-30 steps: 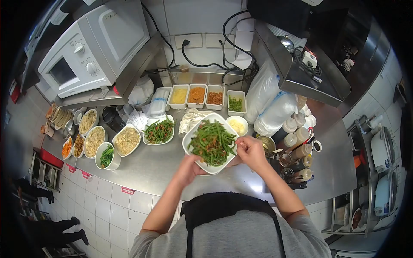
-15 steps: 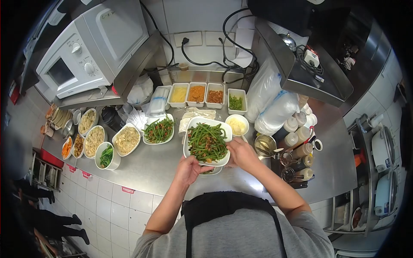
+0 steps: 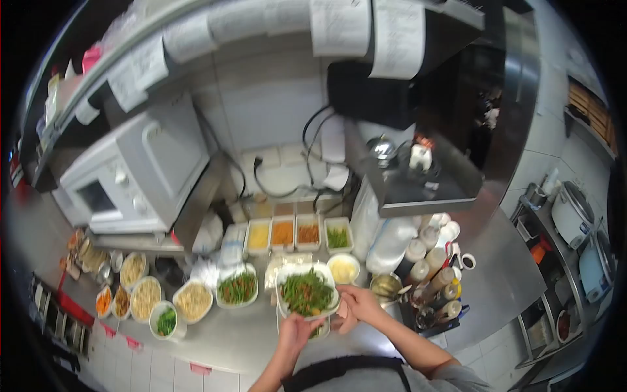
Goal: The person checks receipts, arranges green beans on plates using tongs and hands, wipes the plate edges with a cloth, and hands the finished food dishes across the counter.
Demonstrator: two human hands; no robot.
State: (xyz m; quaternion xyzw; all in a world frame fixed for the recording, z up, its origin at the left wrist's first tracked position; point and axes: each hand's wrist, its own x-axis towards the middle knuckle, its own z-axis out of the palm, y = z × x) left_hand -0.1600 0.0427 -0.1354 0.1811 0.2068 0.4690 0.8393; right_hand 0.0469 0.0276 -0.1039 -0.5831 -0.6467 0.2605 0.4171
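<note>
A white dish of green beans point(image 3: 307, 292) with brown minced bits is held above the steel counter. My left hand point(image 3: 298, 332) grips its near rim from below, thumb along the side. Around the right edge of that dish closes my right hand point(image 3: 360, 306), slightly blurred, its lower fingers partly under the rim. Partly hidden beneath the held dish is another white dish point(image 3: 321, 333) with green food. A second dish of green beans point(image 3: 236, 287) stands to the left, and a small bowl of pale yellow food point(image 3: 343, 268) sits just behind my right hand.
Along the back stand several white tubs of toppings point(image 3: 283, 234). Bowls of pale food point(image 3: 145, 299) line the left, below a microwave point(image 3: 124, 176). Sauce bottles point(image 3: 436, 261) and a metal pot point(image 3: 386, 286) crowd the right. A steel shelf point(image 3: 424, 189) overhangs the back right.
The view has tilted up, so the counter sits lower and paper slips on the overhead shelf show. Both hands stay at the dish of green beans.
</note>
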